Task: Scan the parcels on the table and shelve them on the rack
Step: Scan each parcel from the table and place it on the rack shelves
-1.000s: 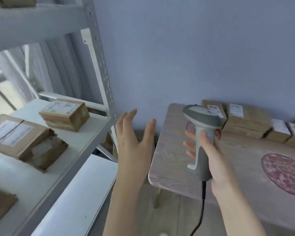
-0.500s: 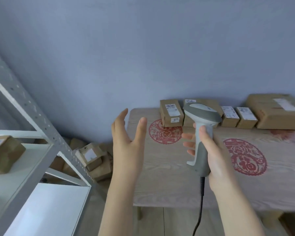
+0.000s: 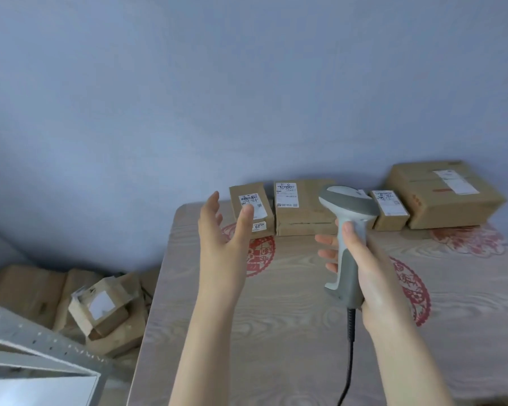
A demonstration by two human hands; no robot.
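Several brown cardboard parcels with white labels line the far edge of the wood-grain table (image 3: 276, 332): a small parcel (image 3: 248, 205) at the left, a wider parcel (image 3: 304, 206), a small one (image 3: 390, 210) and a large box (image 3: 443, 197) at the right. My left hand (image 3: 222, 244) hovers empty with fingers apart just in front of the leftmost small parcel. My right hand (image 3: 370, 279) grips the handle of a grey-and-white barcode scanner (image 3: 349, 230), held upright above the table, its head pointing at the parcels. The rack (image 3: 27, 350) shows only as a corner at the lower left.
A heap of cardboard boxes (image 3: 100, 312) lies on the floor between the rack and the table's left edge. The scanner's black cable (image 3: 349, 356) hangs down over the table. Red paper-cut patterns (image 3: 411, 291) mark the tabletop. A blue-grey wall stands behind.
The view has swung right from the rack to the table, so the parcels now lie straight ahead. My left hand has reached forward toward the leftmost parcel. The scanner stays in my right hand.
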